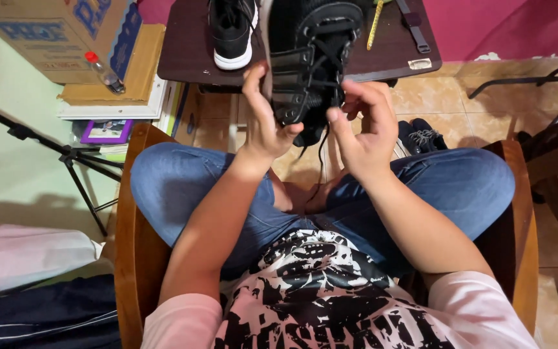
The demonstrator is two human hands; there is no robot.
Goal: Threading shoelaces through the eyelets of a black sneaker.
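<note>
I sit cross-legged in blue jeans on a wooden chair (130,258). A black lace-up shoe (311,45) is held up in front of me, its laced front facing me. My left hand (263,119) grips its left side near the eyelets. My right hand (363,129) is at its right side, fingers pinching a black lace (321,152) that hangs down toward my lap. A second black shoe with a white sole (232,32) rests on the dark table (188,45) beyond.
A yellow tape measure (374,26) and a dark strap (414,26) lie on the table. Cardboard box (53,32), small bottle (104,72) and stacked books sit left. A tripod leg (75,161) stands left. Dark shoes (424,136) lie on the tiled floor.
</note>
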